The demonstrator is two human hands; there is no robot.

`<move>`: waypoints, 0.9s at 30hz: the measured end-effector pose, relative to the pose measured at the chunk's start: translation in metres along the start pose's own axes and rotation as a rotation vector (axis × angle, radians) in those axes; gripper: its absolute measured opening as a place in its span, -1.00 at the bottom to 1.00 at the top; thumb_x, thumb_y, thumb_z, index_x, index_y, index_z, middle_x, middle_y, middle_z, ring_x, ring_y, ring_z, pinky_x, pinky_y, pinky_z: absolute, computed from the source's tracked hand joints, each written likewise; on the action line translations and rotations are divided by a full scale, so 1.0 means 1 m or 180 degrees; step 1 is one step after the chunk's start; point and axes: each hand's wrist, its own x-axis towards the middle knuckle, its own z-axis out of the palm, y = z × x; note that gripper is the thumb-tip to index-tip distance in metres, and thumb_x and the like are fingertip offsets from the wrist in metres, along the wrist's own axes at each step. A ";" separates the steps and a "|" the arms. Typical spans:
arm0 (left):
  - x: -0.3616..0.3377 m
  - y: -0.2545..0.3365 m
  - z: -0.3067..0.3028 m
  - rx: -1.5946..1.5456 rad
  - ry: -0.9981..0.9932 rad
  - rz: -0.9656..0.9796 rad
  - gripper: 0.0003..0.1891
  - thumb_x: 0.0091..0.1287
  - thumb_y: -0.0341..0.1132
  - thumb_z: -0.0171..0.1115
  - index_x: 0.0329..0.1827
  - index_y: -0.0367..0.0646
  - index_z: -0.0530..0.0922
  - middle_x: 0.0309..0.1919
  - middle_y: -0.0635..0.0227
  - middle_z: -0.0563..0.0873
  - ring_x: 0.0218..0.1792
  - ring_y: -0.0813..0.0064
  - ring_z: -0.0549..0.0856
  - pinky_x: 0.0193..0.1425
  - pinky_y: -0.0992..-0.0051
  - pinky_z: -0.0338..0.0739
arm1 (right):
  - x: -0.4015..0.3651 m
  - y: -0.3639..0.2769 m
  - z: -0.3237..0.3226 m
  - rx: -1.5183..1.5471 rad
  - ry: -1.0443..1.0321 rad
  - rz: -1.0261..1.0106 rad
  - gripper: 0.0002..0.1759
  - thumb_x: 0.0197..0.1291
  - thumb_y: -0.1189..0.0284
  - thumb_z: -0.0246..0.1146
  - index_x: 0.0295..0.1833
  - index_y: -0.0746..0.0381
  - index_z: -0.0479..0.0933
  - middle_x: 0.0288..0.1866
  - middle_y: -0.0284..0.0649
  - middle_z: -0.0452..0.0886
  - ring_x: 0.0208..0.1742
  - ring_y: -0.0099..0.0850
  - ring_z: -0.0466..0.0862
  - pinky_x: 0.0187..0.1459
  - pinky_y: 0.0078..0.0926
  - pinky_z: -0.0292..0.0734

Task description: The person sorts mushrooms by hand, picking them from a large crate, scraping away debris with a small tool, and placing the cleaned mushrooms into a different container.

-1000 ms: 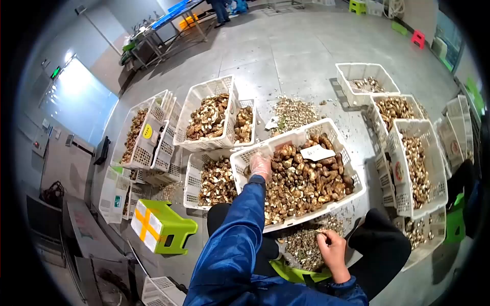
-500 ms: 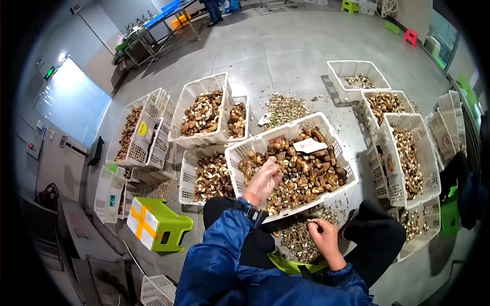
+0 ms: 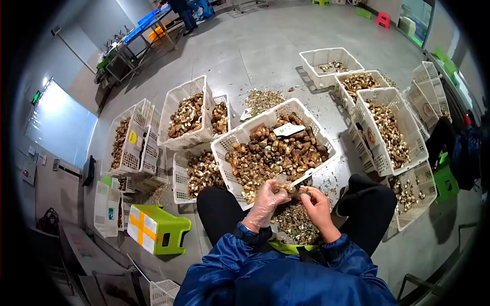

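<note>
My left hand (image 3: pixel 266 202), in a clear plastic glove, pinches a brown mushroom (image 3: pixel 289 188) at the near edge of the central white crate (image 3: pixel 228 179). Close beside it, my bare right hand (image 3: pixel 317 208) has thumb and fingers closed on a small dark object (image 3: pixel 304 193), too small to make out. The crate is full of brown mushrooms (image 3: pixel 273 158), with a white card (image 3: pixel 289 129) lying on them. Below my hands, a heap of cut pieces (image 3: pixel 297 224) lies between my legs.
Crates of mushrooms stand at left (image 3: pixel 162 133) and right (image 3: pixel 419 148). A green stool (image 3: pixel 176 232) is at lower left. More scraps (image 3: pixel 264 100) lie behind the central crate. A person (image 3: pixel 182 13) stands by a table at the back; another person's dark sleeve (image 3: pixel 467 168) shows at right.
My left hand has moved back from over the crate to beside my right hand, now with a mushroom. My right hand is raised slightly. The whole view has shifted.
</note>
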 end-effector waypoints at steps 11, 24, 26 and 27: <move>-0.039 -0.002 0.015 -0.0006 0.0179 0.0049 -0.59 0.45 -0.38 0.31 0.26 -0.24 0.35 0.04 0.21 0.66 -0.06 0.48 0.73 0.08 0.47 0.67 | -0.011 -0.001 0.001 0.0039 -0.0193 -0.0362 -0.78 0.30 0.44 0.34 -0.07 0.38 0.67 -0.13 -0.18 0.73 -0.21 -0.47 0.68 -0.14 -0.51 0.55; -0.049 -0.005 0.024 0.0423 0.0309 0.0175 -0.87 0.46 -0.43 0.27 -0.17 -0.25 0.48 -0.26 0.34 0.67 -0.25 0.56 0.70 -0.05 0.49 0.66 | -0.016 -0.008 0.001 -0.0321 -0.0131 -0.0526 -0.81 0.26 0.47 0.36 -0.11 0.37 0.68 -0.16 -0.14 0.73 -0.24 -0.38 0.72 -0.22 -0.48 0.57; -0.050 -0.005 0.028 0.0241 0.0454 0.0127 -0.86 0.49 -0.40 0.24 -0.19 -0.26 0.47 -0.34 0.32 0.66 -0.30 0.57 0.67 -0.11 0.51 0.63 | -0.016 -0.007 0.000 -0.0243 -0.0137 -0.0422 -0.82 0.25 0.47 0.36 -0.12 0.36 0.68 -0.19 -0.12 0.73 -0.28 -0.33 0.71 -0.25 -0.45 0.56; -0.049 -0.005 0.028 0.0249 0.0426 0.0093 -0.85 0.49 -0.39 0.23 -0.20 -0.25 0.46 -0.34 0.32 0.65 -0.32 0.57 0.65 -0.14 0.51 0.61 | -0.016 -0.007 0.001 -0.0324 -0.0135 -0.0730 -0.82 0.26 0.47 0.35 -0.12 0.37 0.68 -0.22 -0.13 0.74 -0.29 -0.38 0.71 -0.26 -0.47 0.56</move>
